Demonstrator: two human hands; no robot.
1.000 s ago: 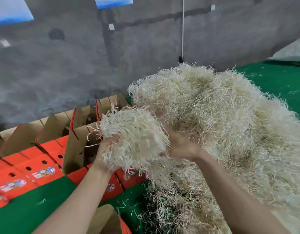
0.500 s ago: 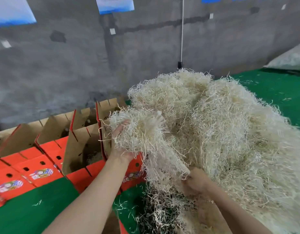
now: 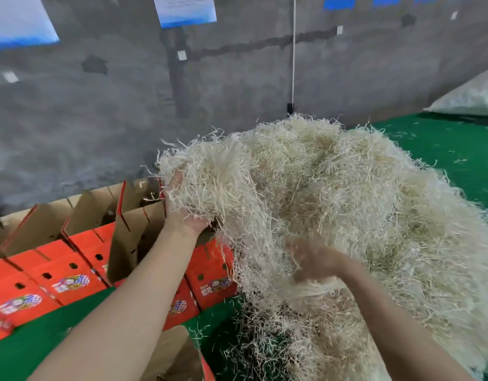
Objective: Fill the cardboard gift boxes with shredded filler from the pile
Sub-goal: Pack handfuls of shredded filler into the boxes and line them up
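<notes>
A big pile of pale shredded filler [image 3: 374, 215] covers the right half of the green table. My left hand [image 3: 182, 215] holds up a bunch of filler [image 3: 218, 182], palm under it, above the open red cardboard gift boxes [image 3: 133, 237]. Strands still trail from the bunch down into the pile. My right hand [image 3: 311, 259] is lower, blurred, among the hanging strands at the pile's front; its fingers look curled, and whether they hold strands cannot be told.
A row of red boxes with raised brown flaps [image 3: 59, 270] runs along the left against the grey wall [image 3: 100, 119]. Another brown flap [image 3: 177, 356] sits at the bottom edge. The green table surface [image 3: 443, 149] shows behind the pile, with a white sack [image 3: 473, 97] far right.
My left hand has lifted the bunch higher and kept it over the boxes. My right hand let go of the bunch's side and dropped down to the trailing strands.
</notes>
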